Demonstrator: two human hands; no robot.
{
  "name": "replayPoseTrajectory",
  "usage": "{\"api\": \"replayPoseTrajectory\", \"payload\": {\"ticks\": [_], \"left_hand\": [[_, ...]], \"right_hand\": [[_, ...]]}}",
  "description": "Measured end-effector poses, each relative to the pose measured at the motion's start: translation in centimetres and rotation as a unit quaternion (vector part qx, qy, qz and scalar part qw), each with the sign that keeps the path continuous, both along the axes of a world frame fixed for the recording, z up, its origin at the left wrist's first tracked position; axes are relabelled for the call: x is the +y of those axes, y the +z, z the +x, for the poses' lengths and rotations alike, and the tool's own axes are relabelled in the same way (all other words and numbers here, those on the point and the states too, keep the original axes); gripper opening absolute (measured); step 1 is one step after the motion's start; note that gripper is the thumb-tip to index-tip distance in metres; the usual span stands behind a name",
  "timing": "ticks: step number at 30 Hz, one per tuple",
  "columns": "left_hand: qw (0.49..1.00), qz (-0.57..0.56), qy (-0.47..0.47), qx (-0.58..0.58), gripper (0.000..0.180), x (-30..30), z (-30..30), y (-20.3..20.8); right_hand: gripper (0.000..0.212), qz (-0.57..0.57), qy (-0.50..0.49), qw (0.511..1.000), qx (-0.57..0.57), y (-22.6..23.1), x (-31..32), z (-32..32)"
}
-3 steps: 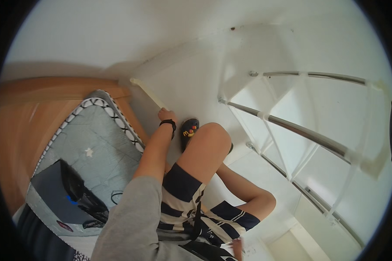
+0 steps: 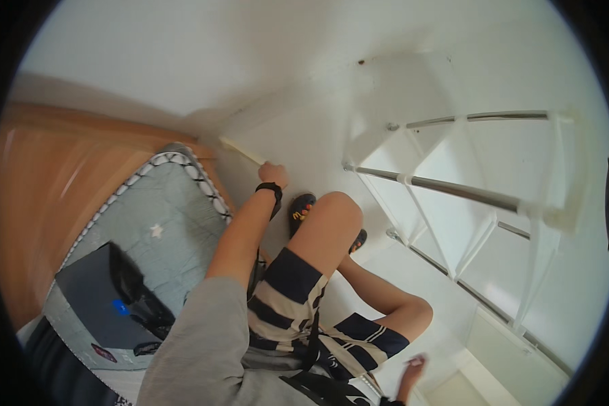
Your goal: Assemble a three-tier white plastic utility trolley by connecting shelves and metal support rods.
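Observation:
My left hand [image 2: 274, 174] is closed around one end of a slim pale-yellow stick [image 2: 242, 150]. It reaches low toward the corner of the floor beside the wooden bed frame, and the stick's far end points at the foot of the wall. A black band circles my left wrist. My right hand [image 2: 415, 367] is off at the lower right, past my bent leg. Motion smears its fingers, and I cannot make out whether a small pale thing is in them. A dark clog [image 2: 300, 211] with colourful charms is on my foot, close to my left hand.
At left, a wooden bed frame [image 2: 54, 155] holds a grey mattress [image 2: 176, 223]. A dark-grey open box [image 2: 95, 291] with black plastic lies on it. On the right stands a rack [image 2: 467, 189] of metal tubes and white panels. A white wall [image 2: 203, 54] rises ahead.
My right hand has swung outward to the right and up from beside my shorts. Less of the stick shows beyond my left hand. The whole view has shifted slightly.

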State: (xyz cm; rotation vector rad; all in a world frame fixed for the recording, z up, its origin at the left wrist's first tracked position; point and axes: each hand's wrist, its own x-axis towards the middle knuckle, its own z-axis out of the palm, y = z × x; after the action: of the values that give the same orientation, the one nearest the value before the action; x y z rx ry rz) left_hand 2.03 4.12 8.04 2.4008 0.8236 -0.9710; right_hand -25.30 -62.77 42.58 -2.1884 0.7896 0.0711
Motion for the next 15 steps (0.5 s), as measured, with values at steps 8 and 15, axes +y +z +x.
{"api": "replayPoseTrajectory", "payload": {"ticks": [8, 15], "left_hand": [[0.932, -0.049, -0.102, -0.345, 0.017, 3.4, -4.2, 28.5], [0.872, 0.199, -0.157, -0.42, 0.016, 3.6, -26.4, 38.6]], "right_hand": [[0.041, -0.347, 0.305, 0.774, -0.434, 15.7, 22.3, 25.1], [0.066, -0.387, 0.328, 0.747, -0.428, 13.5, 32.7, 35.4]]}}
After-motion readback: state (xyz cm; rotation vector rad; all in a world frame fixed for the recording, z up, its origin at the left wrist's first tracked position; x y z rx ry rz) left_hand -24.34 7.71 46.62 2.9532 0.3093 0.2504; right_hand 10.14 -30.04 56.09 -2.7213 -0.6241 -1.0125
